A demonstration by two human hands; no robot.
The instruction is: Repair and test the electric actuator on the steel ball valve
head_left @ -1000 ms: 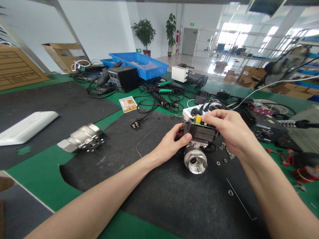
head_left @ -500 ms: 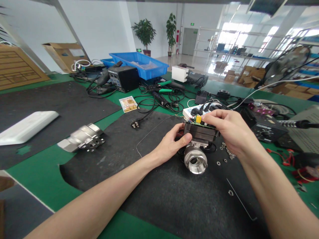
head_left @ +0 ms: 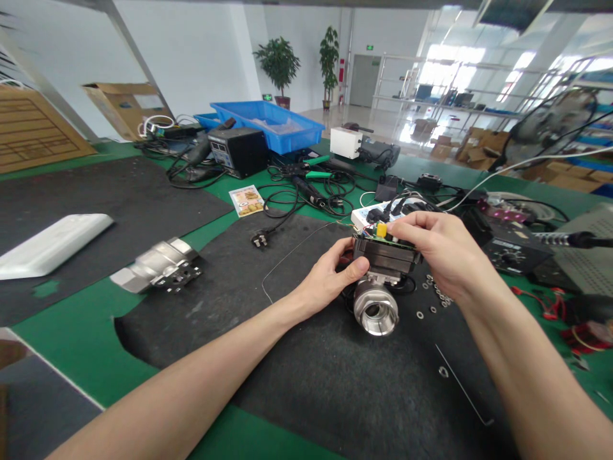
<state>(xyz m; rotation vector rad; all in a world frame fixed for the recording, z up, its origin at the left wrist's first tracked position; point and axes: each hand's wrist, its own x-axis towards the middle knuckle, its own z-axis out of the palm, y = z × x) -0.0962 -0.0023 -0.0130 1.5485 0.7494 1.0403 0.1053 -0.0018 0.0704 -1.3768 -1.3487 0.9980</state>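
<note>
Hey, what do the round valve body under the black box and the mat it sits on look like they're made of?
Valve body: probably stainless steel or similar, silvery with bright glints on its round opening. Mat: dark grey, matte and slightly fuzzy, likely felt or foam-like fabric; hard to say which.

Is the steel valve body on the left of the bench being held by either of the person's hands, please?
No, the loose steel valve body lies alone on the bench; both the left hand and right hand grip the black actuator.

Valve assembly (head_left: 382, 281) on mat (head_left: 297, 358); second valve (head_left: 160, 268) far left; washers (head_left: 433, 297) right.
</note>
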